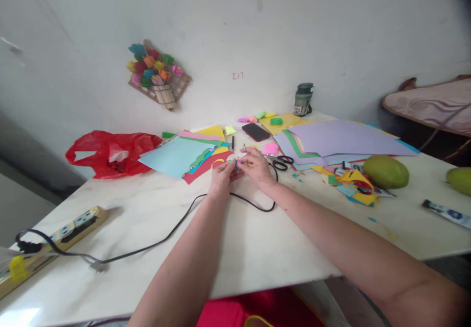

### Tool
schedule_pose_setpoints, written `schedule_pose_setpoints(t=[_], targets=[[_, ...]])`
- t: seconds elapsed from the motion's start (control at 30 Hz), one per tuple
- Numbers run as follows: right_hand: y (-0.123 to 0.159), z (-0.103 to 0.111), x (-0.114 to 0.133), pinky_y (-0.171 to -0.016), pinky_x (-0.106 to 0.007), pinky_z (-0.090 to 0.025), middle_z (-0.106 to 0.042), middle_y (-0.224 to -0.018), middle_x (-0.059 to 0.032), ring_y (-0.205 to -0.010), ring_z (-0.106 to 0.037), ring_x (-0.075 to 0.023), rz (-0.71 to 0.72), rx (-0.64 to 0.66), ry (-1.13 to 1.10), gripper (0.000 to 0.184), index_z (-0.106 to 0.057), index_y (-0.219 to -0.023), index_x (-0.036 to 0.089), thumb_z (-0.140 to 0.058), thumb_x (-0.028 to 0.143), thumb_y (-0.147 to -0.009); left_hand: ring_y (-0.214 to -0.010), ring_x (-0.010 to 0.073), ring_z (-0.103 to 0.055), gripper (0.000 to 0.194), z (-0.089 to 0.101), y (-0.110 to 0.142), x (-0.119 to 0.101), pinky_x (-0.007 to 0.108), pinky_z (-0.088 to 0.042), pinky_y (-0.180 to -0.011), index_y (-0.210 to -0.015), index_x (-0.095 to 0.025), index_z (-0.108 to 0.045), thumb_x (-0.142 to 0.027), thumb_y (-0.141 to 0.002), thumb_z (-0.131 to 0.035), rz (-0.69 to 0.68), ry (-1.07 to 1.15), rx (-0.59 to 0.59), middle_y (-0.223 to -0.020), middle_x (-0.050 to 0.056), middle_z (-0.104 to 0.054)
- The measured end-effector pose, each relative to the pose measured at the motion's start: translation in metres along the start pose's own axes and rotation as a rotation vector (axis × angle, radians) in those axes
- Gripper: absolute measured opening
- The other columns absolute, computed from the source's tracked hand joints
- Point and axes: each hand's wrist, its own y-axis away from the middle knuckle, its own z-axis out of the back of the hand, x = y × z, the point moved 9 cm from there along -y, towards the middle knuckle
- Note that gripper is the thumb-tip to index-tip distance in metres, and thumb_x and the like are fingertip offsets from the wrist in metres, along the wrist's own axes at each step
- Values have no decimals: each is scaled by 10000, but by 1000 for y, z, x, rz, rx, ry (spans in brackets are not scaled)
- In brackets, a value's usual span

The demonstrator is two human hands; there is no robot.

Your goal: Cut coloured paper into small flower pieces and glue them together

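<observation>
My left hand (221, 177) and my right hand (258, 169) meet over the middle of the table, fingers closed together. Pinched between their fingertips is a small colourful piece (238, 162) with bits of pink and blue; its kind is too small to make out. Just beyond my left hand lies a red paper sheet (206, 164) with a yellow strip. Beside my right hand are black-handled scissors (282, 163) and a pink lump (271, 148). A black cord (253, 204) runs under my wrists.
Coloured paper sheets (342, 138) lie right, more paper (172, 155) left. A phone (255, 131) and bottle (303, 99) are at the back. Paper scraps (353, 182), a green fruit (386, 171) and tube (447, 213) sit right; a red bag (110, 145) and power strip (79, 226) left.
</observation>
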Motion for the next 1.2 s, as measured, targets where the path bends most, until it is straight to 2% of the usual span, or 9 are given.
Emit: schedule_pose_setpoints(t=[0.13, 0.3, 0.43, 0.57, 0.63, 0.77, 0.87, 0.97, 1.2], targets=[[0, -2, 0, -907, -380, -464, -618, -1080, -88, -1027, -574, -217, -26, 21, -8, 95, -698, -731, 212, -641, 145, -696, -595, 132, -629, 371, -1, 1, -1, 293, -537, -687, -680, -118, -618, -414, -556, -802, -4, 0, 1, -651, 23, -646], [1, -1, 0, -823, -347, -503, -589, -1178, -100, -1111, -540, -225, -101, 52, -84, 247, -700, -931, 219, -663, 224, -686, -607, 131, -634, 363, 1, 1, -4, 299, -544, -703, -683, -118, -615, -413, -570, -794, -26, 19, 2, -665, 26, -658], [4, 0, -13, -719, -321, -516, -635, -1094, -91, -892, -612, -191, -280, 34, -218, 345, -679, -987, 211, -679, 339, -667, -625, 146, -648, 367, 2, 1, -5, 294, -541, -694, -719, -116, -638, -420, -576, -788, -20, -1, -2, -690, 37, -670], [12, -11, -27, -688, -315, -499, -687, -809, -53, -722, -614, -170, -496, 114, -381, 303, -691, -843, 183, -650, 441, -691, -639, 166, -667, 378, 1, 1, -4, 283, -535, -673, -709, -127, -626, -449, -582, -778, -3, -40, 3, -663, 30, -661], [14, -13, -27, -681, -307, -486, -676, -727, -35, -683, -598, -161, -532, 131, -403, 293, -682, -744, 178, -663, 459, -665, -639, 175, -671, 390, -1, 1, -3, 286, -535, -665, -709, -130, -621, -466, -581, -773, 6, -59, 9, -648, 28, -659], [15, -10, -30, -644, -289, -460, -640, -631, -9, -613, -556, -138, -596, 78, -404, 304, -653, -655, 168, -697, 462, -593, -624, 183, -674, 417, -4, 1, -2, 290, -536, -648, -729, -123, -625, -485, -579, -769, 12, -66, 34, -624, 29, -655], [15, -8, -32, -627, -288, -443, -638, -633, -11, -619, -552, -142, -627, 41, -422, 284, -639, -627, 170, -703, 443, -578, -621, 170, -671, 414, -5, 2, -2, 272, -532, -647, -745, -116, -637, -447, -553, -797, 14, -71, 50, -634, 33, -664], [16, -9, -32, -612, -291, -431, -637, -630, -19, -619, -546, -150, -630, 49, -431, 260, -640, -622, 178, -665, 436, -624, -627, 168, -672, 399, -4, 2, -1, 264, -528, -647, -733, -116, -641, -412, -531, -817, 11, -89, 52, -634, 34, -671], [15, -7, -34, -540, -276, -399, -594, -561, -6, -543, -499, -135, -606, 58, -372, 225, -623, -594, 186, -636, 403, -650, -607, 169, -661, 388, -4, 1, 1, 270, -520, -613, -739, -120, -650, -433, -562, -794, 28, -100, 59, -622, 42, -671]])
